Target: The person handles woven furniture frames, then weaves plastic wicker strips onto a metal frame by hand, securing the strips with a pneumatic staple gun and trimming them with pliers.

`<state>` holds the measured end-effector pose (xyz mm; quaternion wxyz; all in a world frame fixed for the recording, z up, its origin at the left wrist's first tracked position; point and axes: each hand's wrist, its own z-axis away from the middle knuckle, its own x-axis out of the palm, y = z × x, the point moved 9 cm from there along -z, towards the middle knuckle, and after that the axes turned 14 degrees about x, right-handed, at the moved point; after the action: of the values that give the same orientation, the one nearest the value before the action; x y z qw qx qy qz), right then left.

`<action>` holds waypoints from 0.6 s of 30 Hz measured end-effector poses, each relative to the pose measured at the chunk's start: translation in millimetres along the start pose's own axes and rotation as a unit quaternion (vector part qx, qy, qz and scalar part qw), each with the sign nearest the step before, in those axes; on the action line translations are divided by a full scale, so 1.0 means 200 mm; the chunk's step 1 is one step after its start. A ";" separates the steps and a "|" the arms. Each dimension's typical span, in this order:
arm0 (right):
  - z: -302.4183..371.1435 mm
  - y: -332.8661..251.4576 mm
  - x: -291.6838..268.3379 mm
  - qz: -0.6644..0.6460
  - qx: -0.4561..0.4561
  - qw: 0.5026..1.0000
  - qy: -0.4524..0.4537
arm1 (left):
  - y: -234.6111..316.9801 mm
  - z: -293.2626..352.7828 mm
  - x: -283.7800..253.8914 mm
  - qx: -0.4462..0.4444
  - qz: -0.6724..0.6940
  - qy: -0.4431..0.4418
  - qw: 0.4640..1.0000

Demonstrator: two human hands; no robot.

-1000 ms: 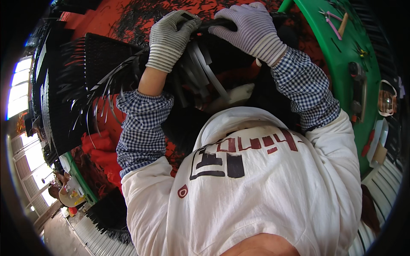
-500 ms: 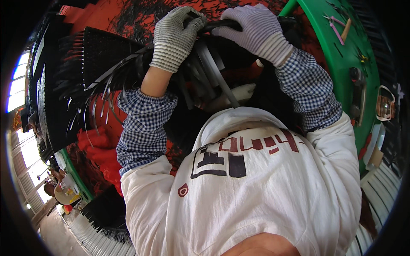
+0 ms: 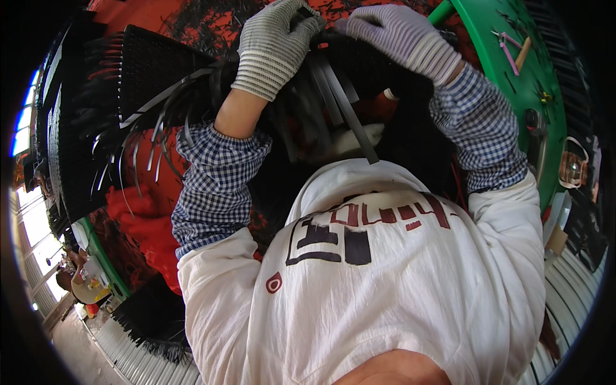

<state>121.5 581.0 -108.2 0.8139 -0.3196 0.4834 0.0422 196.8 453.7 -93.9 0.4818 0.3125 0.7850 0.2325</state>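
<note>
My left hand, in a grey-and-white striped glove, is closed on the dark edge of a black woven plastic-strip piece. Loose black strips hang below the hands toward my chest, and others fan out to the left. Just right of my left hand is my right hand, in a pale lilac striped glove. Its fingers are curled together by the dark edge. Their tips are slightly blurred, and anything between them is hidden.
A green table on the right carries pink-handled pliers and other small tools. Red cloth lies at the left. Black scraps litter the red surface beyond my hands. Another person is in the far left background.
Both hands have moved slightly farther up and to the right. My right hand has left its wrapped hold on the dark bar, and its fingers now angle left. The hanging strips have shifted.
</note>
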 end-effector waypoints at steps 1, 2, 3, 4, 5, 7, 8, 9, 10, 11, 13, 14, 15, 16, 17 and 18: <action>-0.04 0.01 0.02 0.022 -0.006 1.000 -0.018 | -0.01 0.00 0.00 0.000 -0.006 0.000 1.000; -0.07 0.02 0.03 0.044 -0.012 0.998 -0.036 | -0.01 -0.01 0.00 0.001 -0.013 -0.001 1.000; -0.09 0.03 0.03 0.044 -0.012 0.998 -0.038 | -0.02 -0.01 0.01 -0.013 -0.010 -0.004 1.000; -0.11 0.02 0.05 0.047 -0.015 0.997 -0.063 | -0.03 0.00 0.01 -0.014 -0.009 -0.003 1.000; -0.11 0.01 0.06 0.050 -0.017 0.995 -0.087 | -0.02 -0.01 0.00 0.014 -0.028 0.006 1.000; -0.12 -0.03 0.07 0.079 0.004 0.992 -0.096 | 0.02 -0.02 -0.01 0.051 -0.064 0.016 0.997; -0.12 -0.04 0.08 0.106 0.025 0.989 -0.103 | 0.02 -0.01 -0.02 0.050 -0.065 0.015 0.997; -0.10 -0.05 0.07 0.106 0.025 0.989 -0.104 | 0.00 0.00 -0.02 0.030 -0.050 0.012 0.998; -0.07 -0.07 0.05 0.095 0.017 0.991 -0.090 | -0.02 0.00 -0.01 0.012 -0.034 0.010 0.999; -0.05 -0.08 0.03 0.085 0.008 0.993 -0.077 | -0.03 0.00 0.00 0.010 -0.040 0.001 0.999; -0.06 -0.03 0.04 0.045 -0.018 0.997 -0.064 | -0.02 -0.01 0.00 0.000 -0.034 -0.004 0.999; -0.06 -0.03 0.03 0.005 -0.046 0.998 -0.051 | -0.02 -0.01 0.00 -0.012 -0.030 -0.009 0.999; -0.01 -0.05 0.01 -0.043 -0.115 0.991 -0.052 | -0.02 -0.01 0.00 -0.013 -0.039 -0.013 0.999; 0.07 -0.12 -0.04 0.043 -0.158 0.986 0.019 | -0.02 -0.01 0.00 -0.015 -0.040 -0.012 0.999; 0.08 -0.12 -0.01 0.043 -0.160 0.986 0.017 | -0.03 -0.01 -0.01 -0.009 -0.037 -0.005 0.999; 0.09 -0.13 0.00 0.087 -0.165 0.980 0.068 | -0.03 -0.01 -0.02 -0.004 -0.034 0.002 0.999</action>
<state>144.9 571.4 -90.0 0.7084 -0.4083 0.5499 0.1703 194.4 447.8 -94.4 0.4892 0.2830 0.7952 0.2198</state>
